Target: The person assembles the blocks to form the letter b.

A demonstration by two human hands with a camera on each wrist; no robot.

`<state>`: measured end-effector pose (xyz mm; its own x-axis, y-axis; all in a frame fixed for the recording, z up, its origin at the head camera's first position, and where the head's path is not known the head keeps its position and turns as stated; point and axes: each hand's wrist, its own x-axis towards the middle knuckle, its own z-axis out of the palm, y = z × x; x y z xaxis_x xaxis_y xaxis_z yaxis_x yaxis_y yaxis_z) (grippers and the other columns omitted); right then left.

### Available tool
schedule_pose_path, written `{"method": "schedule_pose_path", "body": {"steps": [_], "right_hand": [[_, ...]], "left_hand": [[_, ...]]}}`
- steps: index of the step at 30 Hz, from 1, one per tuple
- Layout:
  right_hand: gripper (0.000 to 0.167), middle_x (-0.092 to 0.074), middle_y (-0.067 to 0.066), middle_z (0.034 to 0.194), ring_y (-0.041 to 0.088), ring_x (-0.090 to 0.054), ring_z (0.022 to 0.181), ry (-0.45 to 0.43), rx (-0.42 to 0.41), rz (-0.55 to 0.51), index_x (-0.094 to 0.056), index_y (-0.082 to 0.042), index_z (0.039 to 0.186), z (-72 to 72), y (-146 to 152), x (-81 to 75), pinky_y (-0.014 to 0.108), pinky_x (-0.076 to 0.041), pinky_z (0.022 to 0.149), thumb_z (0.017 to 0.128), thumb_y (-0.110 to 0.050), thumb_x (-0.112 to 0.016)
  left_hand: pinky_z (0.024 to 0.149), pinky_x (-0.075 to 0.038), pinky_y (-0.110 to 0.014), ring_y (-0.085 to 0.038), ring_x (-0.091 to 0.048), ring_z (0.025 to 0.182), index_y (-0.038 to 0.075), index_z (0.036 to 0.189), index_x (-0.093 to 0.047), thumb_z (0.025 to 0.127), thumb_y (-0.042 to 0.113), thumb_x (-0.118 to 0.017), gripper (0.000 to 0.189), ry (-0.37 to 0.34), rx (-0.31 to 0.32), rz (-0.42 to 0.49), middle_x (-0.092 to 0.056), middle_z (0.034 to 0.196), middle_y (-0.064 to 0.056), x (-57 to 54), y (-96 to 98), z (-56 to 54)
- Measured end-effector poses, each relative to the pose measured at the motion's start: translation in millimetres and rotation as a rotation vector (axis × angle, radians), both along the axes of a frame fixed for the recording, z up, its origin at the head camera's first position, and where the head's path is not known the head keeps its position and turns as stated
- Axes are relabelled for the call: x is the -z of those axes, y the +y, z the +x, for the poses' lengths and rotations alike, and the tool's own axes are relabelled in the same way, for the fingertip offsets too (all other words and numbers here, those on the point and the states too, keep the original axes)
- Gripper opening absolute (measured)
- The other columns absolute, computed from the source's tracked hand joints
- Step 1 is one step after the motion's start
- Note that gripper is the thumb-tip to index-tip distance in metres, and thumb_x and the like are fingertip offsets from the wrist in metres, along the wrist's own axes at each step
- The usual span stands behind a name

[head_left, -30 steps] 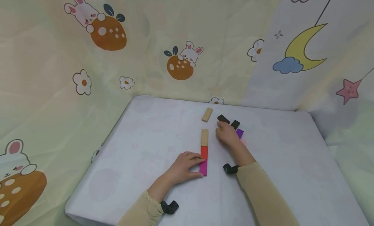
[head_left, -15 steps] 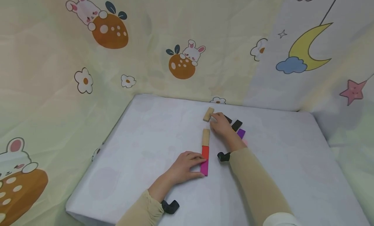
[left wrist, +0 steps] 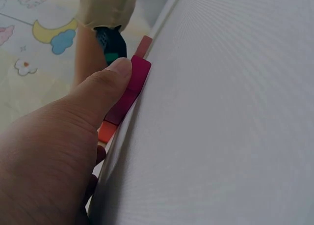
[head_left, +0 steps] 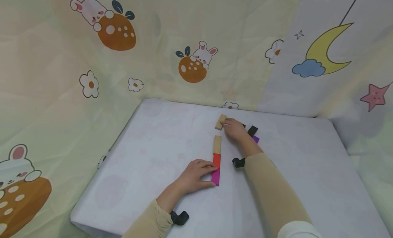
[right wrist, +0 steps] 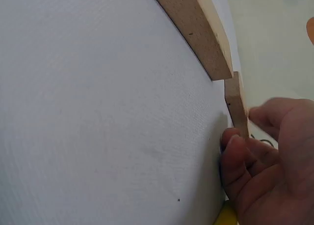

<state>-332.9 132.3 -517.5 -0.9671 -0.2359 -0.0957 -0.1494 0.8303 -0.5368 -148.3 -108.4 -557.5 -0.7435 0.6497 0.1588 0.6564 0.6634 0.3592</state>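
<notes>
A row of blocks lies end to end: plain wooden block, red block, magenta block. My left hand rests along its left side, fingertips over where red meets magenta, thumb at the magenta block's near end. In the left wrist view the thumb lies against the magenta block. Beyond the row, my right hand pinches a second plain wooden block at its right side. The right wrist view shows the thumb and curled fingers at this block.
Right of the right hand lie a black block and a purple block, partly covered by the arm. A yellow piece shows beneath that hand. The white-covered table ends at a printed fabric wall.
My right hand has moved left from the black blocks to the far plain wooden block, which has shifted slightly toward it. My left hand has stayed on the row.
</notes>
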Motion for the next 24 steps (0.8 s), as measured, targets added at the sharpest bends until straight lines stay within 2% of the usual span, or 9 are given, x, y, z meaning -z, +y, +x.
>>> {"method": "schedule_pose_path", "body": {"steps": [4,6,9,13,19,24], "right_hand": [[0.065,-0.028,0.018,0.161,0.037,-0.023,0.150,-0.075,0.023,-0.065,-0.028,-0.006,0.155,-3.0,1.7,-3.6,0.051,-0.020,0.123,0.099,-0.029,-0.052],[0.076,-0.022,0.018,0.163,0.036,-0.019,0.151,-0.106,0.029,-0.063,-0.019,-0.007,0.158,-5.3,1.1,-6.0,0.050,-0.018,0.123,0.097,-0.032,-0.057],[0.087,-0.016,0.018,0.165,0.036,-0.015,0.152,-0.149,0.040,-0.071,-0.012,-0.008,0.159,-8.6,-0.3,-9.7,0.051,-0.015,0.124,0.094,-0.034,-0.063],[0.094,-0.015,0.018,0.165,0.036,-0.013,0.153,-0.177,0.040,-0.081,-0.010,-0.007,0.159,-13.5,-1.9,-10.6,0.051,-0.014,0.124,0.091,-0.036,-0.069],[0.090,-0.020,0.016,0.164,0.035,-0.018,0.152,-0.153,0.028,-0.071,-0.017,-0.008,0.158,-19.7,-2.6,-6.2,0.051,-0.017,0.123,0.090,-0.034,-0.070],[0.088,-0.024,0.016,0.163,0.036,-0.020,0.151,-0.138,0.000,-0.059,-0.021,-0.007,0.157,-18.7,-0.7,-5.3,0.052,-0.019,0.123,0.089,-0.034,-0.070]], "left_hand": [[0.112,-0.036,-0.040,-0.012,-0.045,0.130,0.037,0.138,-0.056,0.088,0.064,-0.061,0.058,0.003,-0.002,-0.004,-0.053,0.138,0.015,-1.5,0.6,0.5],[0.113,-0.036,-0.040,-0.012,-0.045,0.130,0.037,0.139,-0.056,0.088,0.064,-0.061,0.058,0.001,-0.003,-0.007,-0.053,0.138,0.015,-2.2,0.9,0.7],[0.112,-0.037,-0.040,-0.012,-0.045,0.131,0.037,0.139,-0.055,0.088,0.064,-0.060,0.058,-0.001,-0.003,-0.010,-0.053,0.138,0.015,-2.8,1.2,0.5],[0.113,-0.037,-0.040,-0.012,-0.045,0.131,0.037,0.139,-0.055,0.088,0.065,-0.060,0.058,-0.007,-0.004,-0.018,-0.052,0.138,0.015,-2.7,1.2,0.2],[0.113,-0.036,-0.040,-0.011,-0.045,0.131,0.036,0.139,-0.056,0.088,0.064,-0.061,0.058,-0.006,-0.002,-0.017,-0.053,0.138,0.015,-3.0,0.5,-0.1],[0.113,-0.036,-0.039,-0.012,-0.045,0.130,0.036,0.139,-0.056,0.088,0.063,-0.062,0.058,-0.001,-0.001,-0.019,-0.052,0.138,0.014,-3.0,0.4,0.0]]}}
